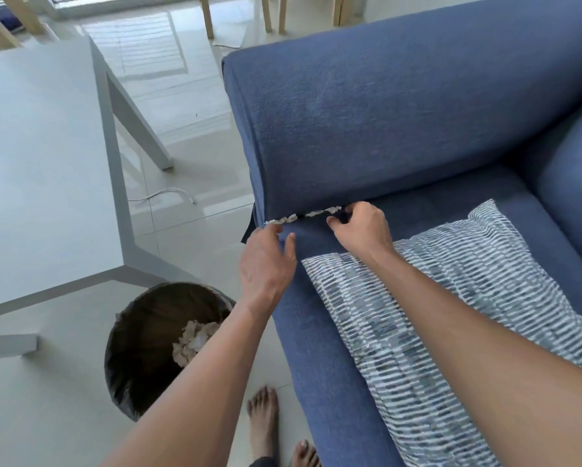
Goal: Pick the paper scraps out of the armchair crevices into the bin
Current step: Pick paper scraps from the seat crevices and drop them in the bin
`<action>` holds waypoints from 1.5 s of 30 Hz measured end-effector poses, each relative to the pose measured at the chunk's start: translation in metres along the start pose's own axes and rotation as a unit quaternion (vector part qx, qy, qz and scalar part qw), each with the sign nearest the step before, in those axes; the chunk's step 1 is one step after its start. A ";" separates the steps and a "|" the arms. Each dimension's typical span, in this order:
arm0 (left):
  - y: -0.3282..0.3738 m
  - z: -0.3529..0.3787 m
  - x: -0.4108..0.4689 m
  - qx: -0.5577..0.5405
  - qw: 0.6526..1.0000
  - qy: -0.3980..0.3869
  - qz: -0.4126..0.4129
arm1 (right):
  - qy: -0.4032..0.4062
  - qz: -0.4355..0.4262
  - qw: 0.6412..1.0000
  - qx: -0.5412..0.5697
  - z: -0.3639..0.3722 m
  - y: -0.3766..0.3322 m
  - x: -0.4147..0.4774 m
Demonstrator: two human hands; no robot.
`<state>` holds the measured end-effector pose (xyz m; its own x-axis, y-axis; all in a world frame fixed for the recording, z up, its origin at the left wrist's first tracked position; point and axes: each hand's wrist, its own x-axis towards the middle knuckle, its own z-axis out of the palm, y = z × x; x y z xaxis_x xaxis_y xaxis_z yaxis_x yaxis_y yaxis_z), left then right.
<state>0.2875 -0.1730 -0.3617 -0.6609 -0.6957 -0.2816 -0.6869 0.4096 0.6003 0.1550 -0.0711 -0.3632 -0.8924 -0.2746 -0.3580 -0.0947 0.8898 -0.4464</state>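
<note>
A row of white paper scraps (303,215) is wedged in the crevice between the armrest (367,112) and the seat of the blue armchair (316,332). My left hand (266,264) rests on the seat's front corner, fingertips touching the left end of the scraps; no scrap is clearly held. My right hand (363,230) has its fingers curled at the right end of the row, thumb below the crevice. Whether they pinch a scrap cannot be told. A round dark bin (138,348) stands on the floor below my left forearm, with a heap of scraps inside.
A striped cushion (451,298) lies on the seat under my right forearm. A white table (47,163) stands to the left, close to the bin. A white cable (168,193) lies on the tiled floor. Bare feet (266,423) stand beside the armchair's front.
</note>
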 end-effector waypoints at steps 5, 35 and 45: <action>-0.001 0.004 0.014 0.027 0.999 0.023 -0.030 | 0.012 0.025 1.000 0.001 0.009 -0.007 0.021; 0.017 0.026 0.041 0.009 0.986 0.065 -0.152 | -0.006 0.092 0.970 0.225 -0.019 0.025 0.038; 0.011 0.031 0.058 -0.010 0.974 0.091 -0.207 | 0.026 0.108 0.960 0.258 -0.013 0.025 0.040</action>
<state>0.2323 -0.1901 -0.3948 -0.2625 -0.8930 -0.3655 -0.8759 0.0617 0.4785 0.1110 -0.0547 -0.3779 -0.8886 -0.0729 -0.4529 0.3149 0.6210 -0.7177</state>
